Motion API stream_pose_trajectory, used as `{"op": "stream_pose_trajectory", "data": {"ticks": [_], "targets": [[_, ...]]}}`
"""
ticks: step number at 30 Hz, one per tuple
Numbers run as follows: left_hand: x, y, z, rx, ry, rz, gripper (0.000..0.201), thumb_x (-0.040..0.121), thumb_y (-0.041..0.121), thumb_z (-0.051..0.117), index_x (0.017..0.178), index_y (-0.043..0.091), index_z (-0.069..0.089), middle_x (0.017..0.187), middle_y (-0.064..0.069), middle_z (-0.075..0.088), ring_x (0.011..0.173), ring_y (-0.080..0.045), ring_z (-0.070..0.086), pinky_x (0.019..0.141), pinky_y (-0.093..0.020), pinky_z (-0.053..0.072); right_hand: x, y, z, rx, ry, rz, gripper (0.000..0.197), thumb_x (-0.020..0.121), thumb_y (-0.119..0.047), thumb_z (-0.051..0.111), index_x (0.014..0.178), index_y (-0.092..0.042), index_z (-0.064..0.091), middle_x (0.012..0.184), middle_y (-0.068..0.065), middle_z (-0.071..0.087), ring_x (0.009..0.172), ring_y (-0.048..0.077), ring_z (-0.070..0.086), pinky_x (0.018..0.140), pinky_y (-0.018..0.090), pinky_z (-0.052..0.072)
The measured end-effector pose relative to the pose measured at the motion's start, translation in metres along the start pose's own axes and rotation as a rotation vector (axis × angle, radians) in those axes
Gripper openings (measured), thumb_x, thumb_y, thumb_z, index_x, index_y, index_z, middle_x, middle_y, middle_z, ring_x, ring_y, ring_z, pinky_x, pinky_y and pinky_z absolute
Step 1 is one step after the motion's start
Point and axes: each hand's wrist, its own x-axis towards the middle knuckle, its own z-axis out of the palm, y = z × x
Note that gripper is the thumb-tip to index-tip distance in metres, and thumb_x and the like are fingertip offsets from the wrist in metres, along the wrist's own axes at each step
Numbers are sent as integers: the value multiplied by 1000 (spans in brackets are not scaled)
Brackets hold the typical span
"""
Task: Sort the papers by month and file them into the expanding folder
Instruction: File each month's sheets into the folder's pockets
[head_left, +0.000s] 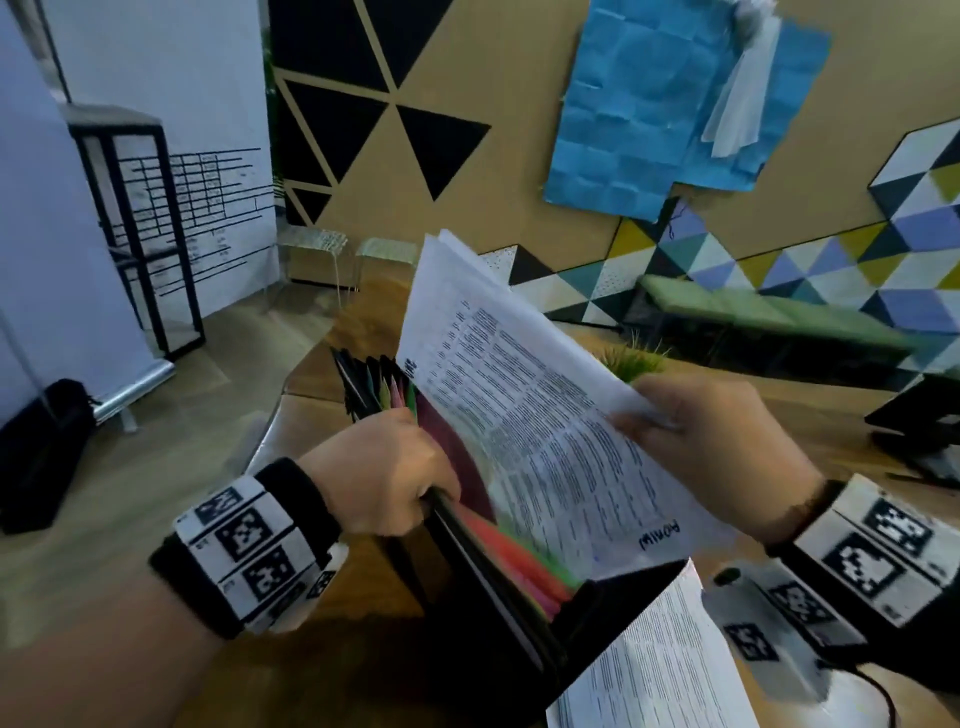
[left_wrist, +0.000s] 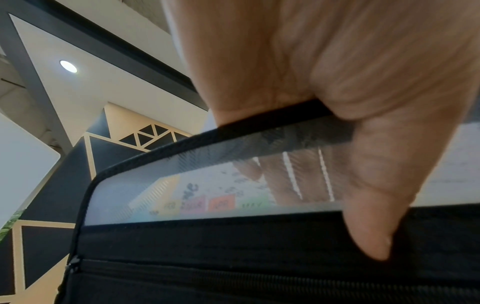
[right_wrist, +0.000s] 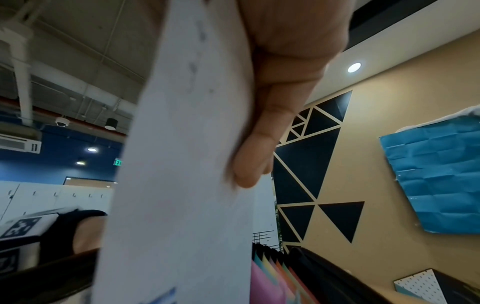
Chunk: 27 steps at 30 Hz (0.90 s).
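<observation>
1. Papers (head_left: 519, 415), a printed sheaf with several sheets fanned at the far top corner, are hanging tilted over the open mouth of the expanding folder (head_left: 498, 587), their lower edge dipping in among the coloured dividers (head_left: 519, 561).
2. The right hand (head_left: 722, 447) is pinching the sheaf at its right edge, thumb on the printed face; in the right wrist view the fingers (right_wrist: 262, 144) are lying curled against the blank back of the paper (right_wrist: 182, 164), so its grip is clamped on the papers.
3. A handwritten word is sitting on the sheet's near corner, too blurred to read surely.
4. The left hand (head_left: 384, 467) is holding the folder's left wall, its grip clamped on the black rim; in the left wrist view the thumb (left_wrist: 371, 205) is lying down the outside, while fingers are showing through the translucent strip (left_wrist: 207, 185).
5. Small coloured index tabs (left_wrist: 207, 203) are showing through that strip, their lettering blurred.
6. The folder is standing upright on the wooden bench (head_left: 332, 670).
7. Another printed sheet (head_left: 654, 675) is lying on the bench just right of the folder, touching its near corner.
</observation>
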Motion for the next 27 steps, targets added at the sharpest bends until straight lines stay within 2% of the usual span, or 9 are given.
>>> {"op": "stream_pose_trajectory", "data": {"ticks": [5, 8, 12, 14, 16, 18, 22, 25, 27], "targets": [[-1, -5, -1, 41, 63, -12, 46, 62, 47, 44, 93, 30, 74, 86, 13, 72, 84, -7, 65, 92, -31, 29, 13, 3, -16, -1, -114, 49, 26, 83, -21, 64, 62, -14, 50, 51, -5, 40, 50, 4, 37, 50, 13, 29], [0, -2, -2, 48, 33, -57, 57, 63, 55, 34, 99, 31, 72, 93, 13, 71, 91, -7, 62, 92, -29, 26, 25, -3, -12, -51, -173, 63, 37, 83, -20, 62, 55, -28, 39, 54, -10, 40, 53, -2, 36, 49, 10, 28], [-1, 0, 5, 112, 39, -100, 50, 70, 63, 41, 99, 35, 71, 96, 17, 69, 103, -4, 58, 96, -32, 26, 36, -16, 11, -68, -324, 33, 36, 88, -23, 56, 59, -31, 35, 63, -12, 45, 58, 0, 44, 50, 12, 27], [0, 0, 6, 97, 32, -91, 54, 70, 65, 39, 101, 34, 71, 103, 17, 69, 110, -3, 57, 103, -34, 26, 35, -24, 33, -60, -487, -7, 29, 91, -27, 52, 67, -29, 37, 68, -11, 45, 68, 12, 51, 57, 20, 35], [-1, 1, 5, 68, 10, -100, 63, 69, 65, 30, 105, 32, 70, 106, 15, 69, 110, -4, 57, 104, -35, 31, 28, -30, 52, -26, -666, -18, 9, 95, -31, 46, 91, -23, 44, 79, -6, 52, 86, 20, 55, 70, 25, 40], [-3, 1, 4, 74, -4, -114, 70, 66, 66, 23, 108, 33, 68, 106, 15, 68, 108, -4, 56, 101, -34, 34, 17, -30, 58, -25, -789, -42, 25, 95, -34, 44, 113, -17, 42, 94, 2, 55, 98, 23, 56, 79, 28, 43], [-13, -2, 8, 38, 94, -87, 53, 64, 52, 33, 95, 33, 72, 92, 16, 70, 95, -6, 62, 92, -31, 35, -1, -22, 53, -89, -562, -95, 15, 93, -29, 48, 87, -17, 40, 68, -7, 41, 75, 15, 44, 57, 25, 31], [-17, -2, 12, 11, 118, -64, 44, 63, 46, 36, 83, 32, 72, 82, 17, 70, 85, -5, 64, 89, -30, 32, -10, -25, 67, -109, -583, -73, 19, 90, -23, 48, 74, -20, 40, 62, -6, 40, 74, 18, 47, 63, 21, 30], [-17, 0, 12, 5, 130, -57, 36, 66, 45, 41, 79, 32, 72, 77, 18, 68, 79, -3, 64, 86, -30, 31, -10, -30, 78, -139, -674, -61, 12, 89, -18, 48, 77, -20, 49, 75, 1, 55, 86, 24, 57, 68, 22, 33]]}}
